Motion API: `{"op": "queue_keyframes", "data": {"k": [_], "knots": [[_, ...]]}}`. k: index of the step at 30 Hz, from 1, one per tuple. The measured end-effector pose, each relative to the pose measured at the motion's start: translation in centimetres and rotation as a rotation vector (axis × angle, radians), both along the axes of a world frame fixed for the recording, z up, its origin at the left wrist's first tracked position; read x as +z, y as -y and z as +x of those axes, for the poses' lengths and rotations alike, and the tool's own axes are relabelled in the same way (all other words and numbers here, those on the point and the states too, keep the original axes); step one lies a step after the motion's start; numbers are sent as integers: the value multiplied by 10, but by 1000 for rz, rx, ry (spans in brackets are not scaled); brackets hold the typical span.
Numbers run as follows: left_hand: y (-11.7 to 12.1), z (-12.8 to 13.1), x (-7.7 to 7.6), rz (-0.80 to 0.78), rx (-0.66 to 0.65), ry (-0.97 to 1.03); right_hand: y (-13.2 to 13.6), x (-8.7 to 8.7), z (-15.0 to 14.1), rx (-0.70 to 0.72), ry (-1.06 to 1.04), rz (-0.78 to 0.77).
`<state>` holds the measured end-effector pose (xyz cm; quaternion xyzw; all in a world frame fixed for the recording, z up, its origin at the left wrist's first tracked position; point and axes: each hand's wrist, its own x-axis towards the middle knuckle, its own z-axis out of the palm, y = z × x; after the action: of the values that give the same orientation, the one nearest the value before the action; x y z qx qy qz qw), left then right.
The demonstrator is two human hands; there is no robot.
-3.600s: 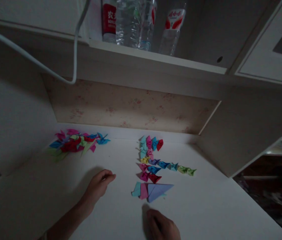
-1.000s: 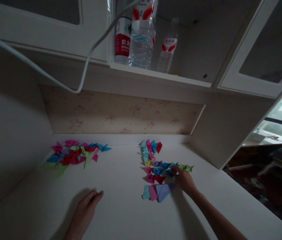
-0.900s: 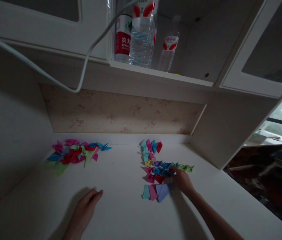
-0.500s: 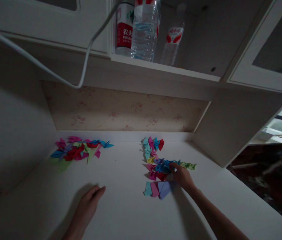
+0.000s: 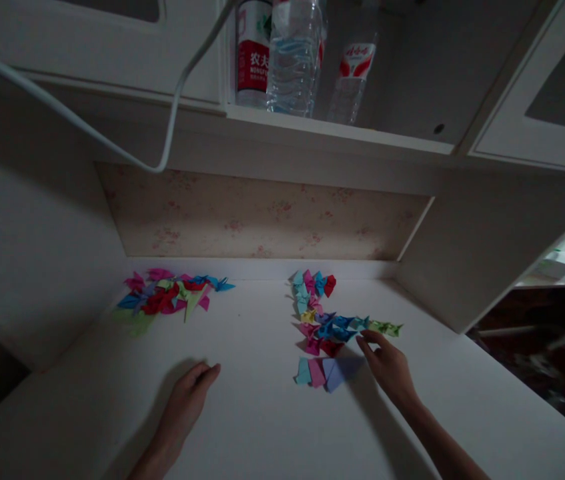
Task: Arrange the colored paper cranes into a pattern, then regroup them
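My right hand (image 5: 387, 363) hovers at the right end of a short row of folded paper pieces, thumb and forefinger slightly apart with nothing between them. Just left of its fingertips lies a blue folded paper piece (image 5: 345, 335), alongside another blue one. Above this row runs a longer row ending in green folded pieces (image 5: 385, 329); below sits a dark red piece (image 5: 332, 349). Nearer me lie flat folded papers: turquoise (image 5: 303, 372), pink (image 5: 317, 372) and a lilac triangle (image 5: 335, 373). My left hand (image 5: 189, 393) rests on the white tabletop (image 5: 262, 427), fingers curled and thumb against them, holding nothing visible.
A heap of colourful folded paper pieces (image 5: 165, 297) lies at the back left. Plastic bottles (image 5: 292, 67) stand on the cabinet shelf (image 5: 337, 130) overhead. A white cable (image 5: 169, 133) hangs down in front of the cabinet. Side panels bound the tabletop left and right.
My right hand came up from the near edge to the rows with a blue paper piece. It moved the piece left against the other blue one, then let go and drew back right.
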<state>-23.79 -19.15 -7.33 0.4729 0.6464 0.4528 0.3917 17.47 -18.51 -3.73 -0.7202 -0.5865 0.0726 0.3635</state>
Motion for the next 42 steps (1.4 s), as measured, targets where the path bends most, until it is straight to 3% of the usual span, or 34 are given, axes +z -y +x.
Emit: {"op": "queue_keyframes", "data": {"k": [4, 9, 11, 15, 20, 24, 30, 35, 42], "knots": [[4, 1, 3, 37, -47, 37, 39, 4, -31, -4, -187, -45], [4, 3, 9, 63, -69, -21, 67, -10, -93, 212, -367, -136], [-6, 2, 14, 112, -100, -150, 68, -19, -119, 323, -400, -183], [-46, -11, 27, 106, -127, -650, 62, -35, -149, 477, -356, -200], [-100, -45, 45, -7, -30, -879, 60, -41, -147, 522, -289, -175], [-116, -61, 43, -104, 51, -994, 61, -41, -144, 570, -253, -143], [-117, -58, 34, -187, 96, -1025, 58, -41, -145, 573, -247, -150], [-111, -62, 39, -151, 127, -924, 58, -38, -145, 575, -261, -168], [-72, -60, 49, -5, 104, -609, 59, -41, -144, 599, -238, -159]]}}
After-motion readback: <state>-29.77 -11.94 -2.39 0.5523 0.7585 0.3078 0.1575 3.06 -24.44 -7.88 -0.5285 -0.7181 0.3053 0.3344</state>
